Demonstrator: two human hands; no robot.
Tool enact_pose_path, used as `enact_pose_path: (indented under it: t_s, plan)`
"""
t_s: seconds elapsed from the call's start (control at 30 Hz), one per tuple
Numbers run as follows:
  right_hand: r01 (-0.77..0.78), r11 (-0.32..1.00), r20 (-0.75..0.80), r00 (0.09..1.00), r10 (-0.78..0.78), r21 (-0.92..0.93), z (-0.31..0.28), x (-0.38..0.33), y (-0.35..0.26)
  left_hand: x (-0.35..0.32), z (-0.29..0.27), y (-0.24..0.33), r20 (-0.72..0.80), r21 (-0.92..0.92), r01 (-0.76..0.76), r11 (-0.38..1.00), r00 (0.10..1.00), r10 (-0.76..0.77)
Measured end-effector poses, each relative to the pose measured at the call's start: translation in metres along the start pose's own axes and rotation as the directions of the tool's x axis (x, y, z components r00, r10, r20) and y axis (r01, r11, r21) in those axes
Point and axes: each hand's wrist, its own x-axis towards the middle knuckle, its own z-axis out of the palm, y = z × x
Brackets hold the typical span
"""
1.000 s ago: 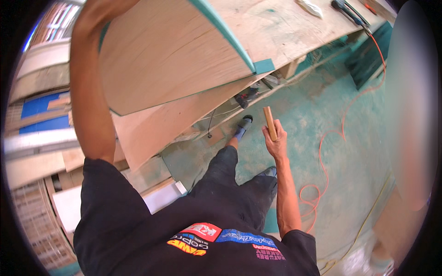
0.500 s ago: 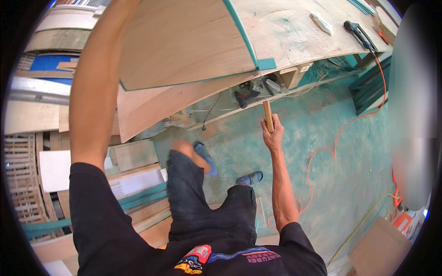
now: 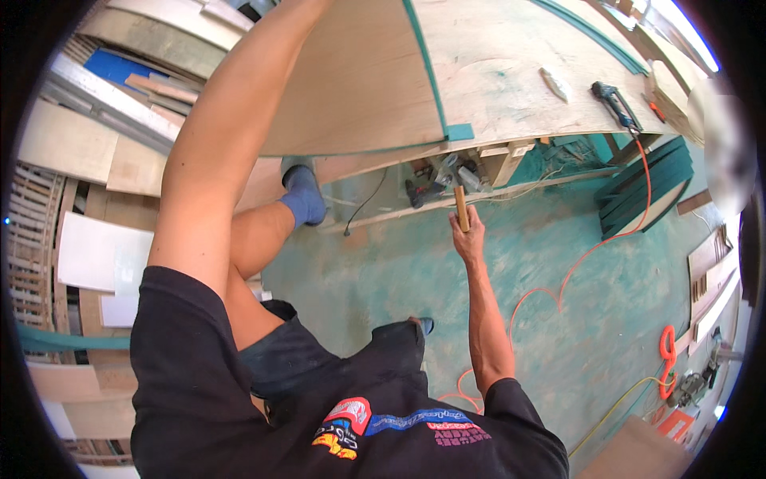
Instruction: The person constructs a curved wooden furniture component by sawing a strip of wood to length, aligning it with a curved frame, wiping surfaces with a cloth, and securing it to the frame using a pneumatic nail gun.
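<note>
My right hand (image 3: 469,231) is closed around a short, narrow, yellow-brown bar (image 3: 462,209), which sticks up past the fingers in front of the workbench's near edge. Its exact kind I cannot make out. My left arm (image 3: 227,136) reaches up and forward across the bench, and the hand lies beyond the upper edge of the picture. Beside that arm, a large plywood panel (image 3: 359,80) with green edging lies on the bench top (image 3: 511,48). A small green strip (image 3: 459,132) lies at the panel's near corner.
A nail gun (image 3: 613,105) on an orange hose (image 3: 578,267) lies at the bench's right. A drill (image 3: 423,193) and other tools sit on the shelf below. Stacked boards (image 3: 104,247) stand at left, green slatted pieces (image 3: 650,188) at right. My left foot (image 3: 305,195) is near the shelf.
My left leg has lifted and stepped forward toward the bench. The view has shifted, and my left arm reaches further right. The bar stays in my right hand.
</note>
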Motion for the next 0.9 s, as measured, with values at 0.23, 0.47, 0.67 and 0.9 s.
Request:
enact_pose_path:
  t_s: [0.23, 0.47, 0.67, 0.9]
  plan:
    - [-0.009, 0.999, -0.053, 0.999, 0.007, -0.038, -0.023, 0.001, -0.004, 0.005, 0.007, 0.009, 0.035, 0.038, 0.052, 0.998, 0.998, -0.053]
    - [-0.021, 1.0, -0.147, 0.989, 0.021, 0.001, -0.031, -0.017, -0.022, 0.017, 0.0, 0.036, 0.09, -0.036, -0.038, 0.999, 0.995, 0.041]
    - [-0.028, 1.0, -0.134, 0.991, 0.026, -0.011, -0.032, -0.035, -0.017, 0.002, -0.006, 0.027, 0.093, 0.01, 0.054, 0.999, 0.994, -0.054]
    - [-0.073, 0.997, -0.133, 0.989, 0.069, -0.027, -0.06, -0.015, -0.008, -0.001, 0.005, 0.047, 0.067, 0.021, 0.114, 0.993, 0.991, -0.115]
